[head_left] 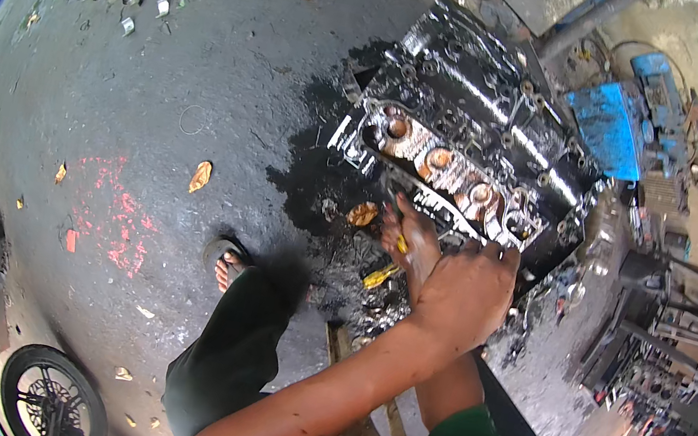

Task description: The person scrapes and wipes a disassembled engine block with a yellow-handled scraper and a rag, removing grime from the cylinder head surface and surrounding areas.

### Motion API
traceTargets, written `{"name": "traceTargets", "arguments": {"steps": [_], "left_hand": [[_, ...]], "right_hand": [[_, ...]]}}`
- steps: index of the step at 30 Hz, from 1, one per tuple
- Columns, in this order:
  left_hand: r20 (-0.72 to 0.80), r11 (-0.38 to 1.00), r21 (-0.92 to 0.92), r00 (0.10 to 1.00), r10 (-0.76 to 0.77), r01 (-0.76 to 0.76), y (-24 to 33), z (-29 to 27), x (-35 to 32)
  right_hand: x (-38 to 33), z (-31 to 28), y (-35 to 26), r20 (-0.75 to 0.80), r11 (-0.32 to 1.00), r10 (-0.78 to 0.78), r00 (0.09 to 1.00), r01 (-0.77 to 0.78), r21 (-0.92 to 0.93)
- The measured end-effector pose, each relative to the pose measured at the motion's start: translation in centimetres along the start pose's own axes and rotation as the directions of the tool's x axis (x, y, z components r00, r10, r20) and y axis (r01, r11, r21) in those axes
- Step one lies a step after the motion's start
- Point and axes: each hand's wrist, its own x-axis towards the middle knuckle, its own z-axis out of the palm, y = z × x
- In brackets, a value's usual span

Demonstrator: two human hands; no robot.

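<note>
A dark, oily engine block lies on the floor ahead of me, its pale face with several rust-brown round openings turned toward me. My forearms cross, the left one on top. At the block's near right edge, my left hand is closed, fingers curled downward; what they grip is hidden. Beneath and left of it, my right hand is closed by the block's near edge, with a small yellow piece showing at its fingers. Just below that hand is another yellow thing, kind unclear.
Black oil stains the floor left of the block. Dry leaves are scattered about. Blue metal equipment stands beyond the block on the right. My sandalled foot is left of my hands. A spoked wheel lies at lower left.
</note>
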Motion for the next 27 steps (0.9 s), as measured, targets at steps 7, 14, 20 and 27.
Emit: {"name": "traceTargets", "arguments": {"steps": [7, 14, 20, 27], "left_hand": [[-0.023, 0.997, -0.062, 0.999, 0.039, -0.04, -0.2, -0.2, 0.8], [-0.074, 0.997, -0.071, 0.997, -0.017, 0.012, -0.7, -2.0, 0.8], [-0.097, 0.996, -0.086, 0.995, -0.01, 0.002, -0.5, -2.5, 1.2], [-0.091, 0.995, -0.097, 0.996, -0.025, 0.017, -0.7, -2.9, 1.0]], "right_hand": [[-0.1, 2.6, -0.9, -0.236, 0.992, 0.107, 0.966, -0.119, -0.039], [0.2, 2.8, -1.9, -0.281, 0.393, -0.386, 0.879, -0.119, -0.912], [0.0, 2.1, -4.4, 0.273, -0.472, -0.417, 0.867, 0.05, -0.88], [-0.2, 3.7, -4.8, 0.06, -0.457, -0.474, 0.878, -0.187, -0.87]]}}
